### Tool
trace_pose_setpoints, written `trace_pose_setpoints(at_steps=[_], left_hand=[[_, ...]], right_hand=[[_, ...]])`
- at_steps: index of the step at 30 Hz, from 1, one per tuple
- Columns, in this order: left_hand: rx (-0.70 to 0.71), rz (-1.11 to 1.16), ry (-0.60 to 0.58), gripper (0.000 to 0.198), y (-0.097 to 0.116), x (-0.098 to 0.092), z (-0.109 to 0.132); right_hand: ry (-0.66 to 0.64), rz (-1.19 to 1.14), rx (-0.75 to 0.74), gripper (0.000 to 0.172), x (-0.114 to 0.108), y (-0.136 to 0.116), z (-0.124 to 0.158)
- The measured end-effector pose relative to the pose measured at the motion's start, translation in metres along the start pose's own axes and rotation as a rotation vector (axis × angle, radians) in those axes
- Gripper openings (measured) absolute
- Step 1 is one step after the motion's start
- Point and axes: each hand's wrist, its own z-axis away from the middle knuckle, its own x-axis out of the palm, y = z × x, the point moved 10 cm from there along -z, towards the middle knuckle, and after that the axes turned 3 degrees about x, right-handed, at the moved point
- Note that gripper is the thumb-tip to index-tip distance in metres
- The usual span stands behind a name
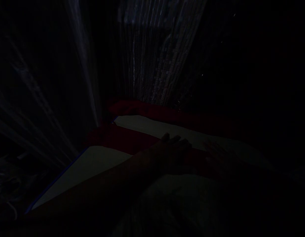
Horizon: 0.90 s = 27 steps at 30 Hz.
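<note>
The view is very dark. A red cloth strip [125, 136] lies across a pale, flat sheet-like surface [98, 161] with a blue edge. My left hand [173, 151] rests palm down on the red strip, its fingers stretched out toward the pale part beyond. To its right, my right hand [219, 154] shows only faintly over the same strip, with its fingers apart. I see nothing in either hand. Shadow hides both wrists' undersides and most of my right arm.
More red cloth [147, 108] runs along the far side of the pale surface. Behind it hang patterned curtains [162, 59], and another dim drape [83, 49] hangs at the left. A jumble of items I cannot make out [6, 184] sits at the lower left.
</note>
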Motion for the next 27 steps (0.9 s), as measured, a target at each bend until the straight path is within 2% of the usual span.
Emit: trace_pose_setpoints(at_steps=[2,4,6,8,11,14,18,22,24,27], left_hand=[[-0.002,-0.009,-0.007,0.093,0.001,0.000,0.000],[-0.005,-0.015,-0.010,0.093,0.002,-0.002,0.000],[-0.010,-0.020,-0.022,0.093,0.002,-0.002,0.001],[-0.014,-0.022,-0.037,0.091,0.003,-0.002,0.002],[-0.010,-0.011,-0.040,0.092,0.004,-0.003,0.003],[-0.012,0.000,-0.042,0.094,0.004,-0.003,0.003],[-0.021,-0.010,-0.054,0.094,0.004,-0.002,0.002],[-0.032,-0.018,-0.055,0.092,0.003,-0.003,0.003],[-0.031,-0.020,-0.052,0.092,0.002,-0.003,0.003],[-0.014,-0.012,-0.032,0.091,0.002,-0.003,0.003]], right_hand=[[0.064,-0.027,-0.001,0.055,-0.013,-0.019,-0.006],[0.043,-0.050,-0.019,0.053,-0.015,-0.036,-0.010],[0.043,-0.066,-0.043,0.053,-0.014,-0.042,-0.008],[0.003,-0.050,-0.070,0.055,-0.007,-0.036,-0.003],[-0.099,-0.010,-0.014,0.057,0.005,-0.009,0.005],[-0.131,-0.031,0.064,0.060,0.002,0.003,0.003],[-0.052,-0.086,0.097,0.060,-0.011,-0.020,-0.010],[0.017,-0.079,-0.020,0.056,-0.010,-0.044,-0.011],[-0.001,-0.050,-0.027,0.055,-0.003,-0.036,-0.005],[-0.037,0.016,0.049,0.057,0.007,-0.003,0.003]])
